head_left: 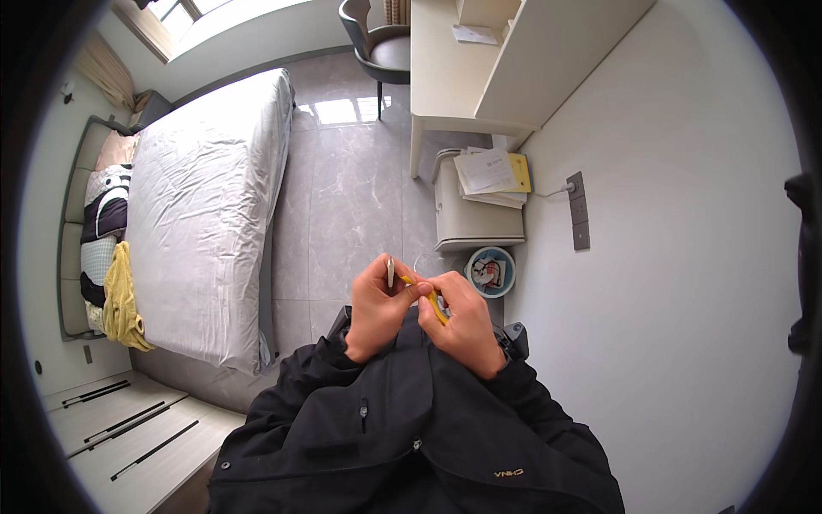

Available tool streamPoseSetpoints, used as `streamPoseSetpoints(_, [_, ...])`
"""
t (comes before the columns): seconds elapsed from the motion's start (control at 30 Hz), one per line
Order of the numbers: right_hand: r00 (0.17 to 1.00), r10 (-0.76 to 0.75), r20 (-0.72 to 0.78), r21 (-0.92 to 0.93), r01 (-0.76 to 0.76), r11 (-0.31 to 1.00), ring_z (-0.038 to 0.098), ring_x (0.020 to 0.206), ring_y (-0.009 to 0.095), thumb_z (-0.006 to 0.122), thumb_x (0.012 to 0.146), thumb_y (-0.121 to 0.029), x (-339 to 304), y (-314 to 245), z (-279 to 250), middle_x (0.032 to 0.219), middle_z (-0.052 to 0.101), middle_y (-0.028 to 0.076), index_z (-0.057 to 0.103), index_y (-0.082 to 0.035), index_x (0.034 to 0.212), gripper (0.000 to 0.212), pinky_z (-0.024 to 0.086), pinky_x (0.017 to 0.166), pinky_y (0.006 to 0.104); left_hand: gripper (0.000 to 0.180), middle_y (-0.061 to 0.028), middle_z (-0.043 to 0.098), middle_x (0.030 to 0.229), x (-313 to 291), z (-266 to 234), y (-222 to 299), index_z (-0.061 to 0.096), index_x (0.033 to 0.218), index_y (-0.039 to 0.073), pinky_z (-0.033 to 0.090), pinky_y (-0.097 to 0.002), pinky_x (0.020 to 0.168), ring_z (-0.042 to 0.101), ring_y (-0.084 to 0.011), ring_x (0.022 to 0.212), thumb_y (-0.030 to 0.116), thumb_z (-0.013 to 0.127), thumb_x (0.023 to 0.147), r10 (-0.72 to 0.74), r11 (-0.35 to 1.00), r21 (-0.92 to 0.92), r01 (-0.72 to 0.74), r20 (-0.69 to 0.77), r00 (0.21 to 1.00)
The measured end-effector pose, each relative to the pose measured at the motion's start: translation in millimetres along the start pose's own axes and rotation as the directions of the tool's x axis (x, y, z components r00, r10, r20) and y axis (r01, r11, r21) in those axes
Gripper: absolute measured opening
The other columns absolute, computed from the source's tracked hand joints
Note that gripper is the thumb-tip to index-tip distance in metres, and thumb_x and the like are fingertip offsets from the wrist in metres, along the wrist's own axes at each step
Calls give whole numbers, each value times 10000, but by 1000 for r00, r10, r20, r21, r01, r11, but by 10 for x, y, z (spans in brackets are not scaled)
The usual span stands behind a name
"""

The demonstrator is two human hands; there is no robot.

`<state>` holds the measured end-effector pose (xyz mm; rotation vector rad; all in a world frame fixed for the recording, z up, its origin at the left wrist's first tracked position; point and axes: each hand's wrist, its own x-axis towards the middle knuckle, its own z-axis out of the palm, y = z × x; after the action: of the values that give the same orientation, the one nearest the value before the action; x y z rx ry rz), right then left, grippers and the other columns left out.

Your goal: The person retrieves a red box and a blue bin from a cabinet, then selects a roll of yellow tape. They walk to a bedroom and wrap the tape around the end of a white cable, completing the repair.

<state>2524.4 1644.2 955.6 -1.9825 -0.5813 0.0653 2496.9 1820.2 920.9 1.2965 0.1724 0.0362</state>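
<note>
bed (205, 214) made, left of person | nightstand (475, 218) carries papers | left hand (374, 310) grip pinches small pale flat piece (390, 272) upright | right hand (463, 321) grip clenched on yellow strip (435, 304) at chest height | judged mid-way: both items held together, neither set down

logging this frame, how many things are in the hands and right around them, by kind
hands: 2, left hand, right hand
small pale flat thing in the left hand: 1
yellow strip in the right hand: 1
bin: 1
bedside cabinet: 1
total: 6
</note>
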Motion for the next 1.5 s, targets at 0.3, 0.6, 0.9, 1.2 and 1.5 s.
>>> streamPoseSetpoints(0.3, [986,25,-167,-63,-36,997,653,795,344,726,850,-106,-82,-72,124,893,663,135,673,-34,976,154,538,690,428,231,-50,679,848,199,225,-188,565,924,49,522,-261,700,651,-91,794,-89,749,941,9,974,222,49,-253,967])
streamPoseSetpoints(0.6, [959,264,106,521,-280,806,573,906,98,762,1017,-154,-106,64,-298,1007,594,5,636,-54,1198,242,486,821,260,184,-45,760,1076,691,-545,-386,683,1177,23,499,-251,826,625,-73,886,42,760,1011,51,986,-156,-65,-92,994])
streamPoseSetpoints(0.9, [961,272,-54,516,-207,831,618,991,97,775,1001,-61,22,294,-338,1125,649,23,679,-41,1263,280,509,869,252,247,-59,739,1232,250,76,222,609,1274,57,419,-200,738,560,-29,867,14,686,1043,-327,887,-255,385,242,913])
streamPoseSetpoints(1.2, [991,-128,-31,-50,126,991,635,1041,275,814,932,-29,107,231,-649,1157,620,100,711,-29,1097,194,531,898,370,200,-22,762,1137,179,227,90,715,1226,7,526,-235,811,641,-43,943,49,722,1031,-264,964,132,233,328,907])
streamPoseSetpoints(1.5, [974,-194,-117,-54,189,980,619,1039,276,759,954,15,-154,389,-800,1122,640,95,642,-26,1029,144,513,919,371,356,-48,727,1321,266,378,47,630,1418,-11,509,-237,929,634,-54,1044,77,640,1072,-280,958,26,284,281,918])
